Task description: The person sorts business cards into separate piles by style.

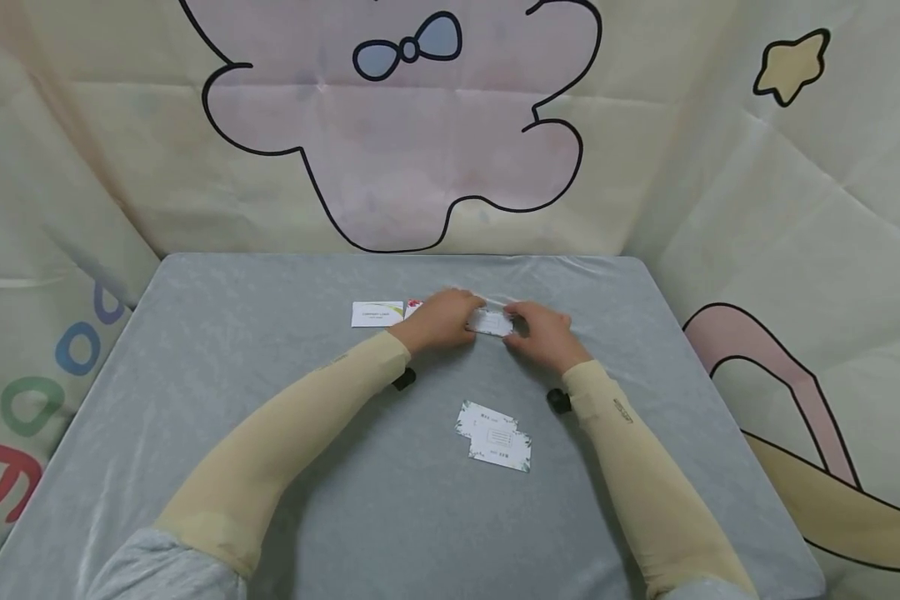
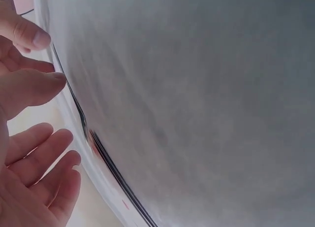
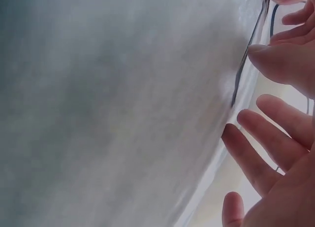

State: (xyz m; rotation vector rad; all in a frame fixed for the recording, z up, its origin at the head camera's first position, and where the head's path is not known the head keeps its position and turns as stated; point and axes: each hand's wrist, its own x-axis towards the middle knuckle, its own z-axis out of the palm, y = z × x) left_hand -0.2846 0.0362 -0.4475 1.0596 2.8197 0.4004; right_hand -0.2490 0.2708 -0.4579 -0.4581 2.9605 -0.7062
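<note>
At the far middle of the table, a white business card with small printing lies between both hands. My left hand holds its left edge between thumb and forefinger. On the right edge, the thumb and forefinger of my right hand hold it too. Both wrist views show the thin card edge at the thumb tips, the other fingers spread apart. Left of it lie a white card with a yellow-green curve and a red-marked card, mostly hidden behind the left hand. Stacked card edges appear in the left wrist view.
Nearer on the grey cloth-covered table, white cards with leafy corners overlap, slightly askew. A printed curtain hangs behind the table's far edge and along both sides.
</note>
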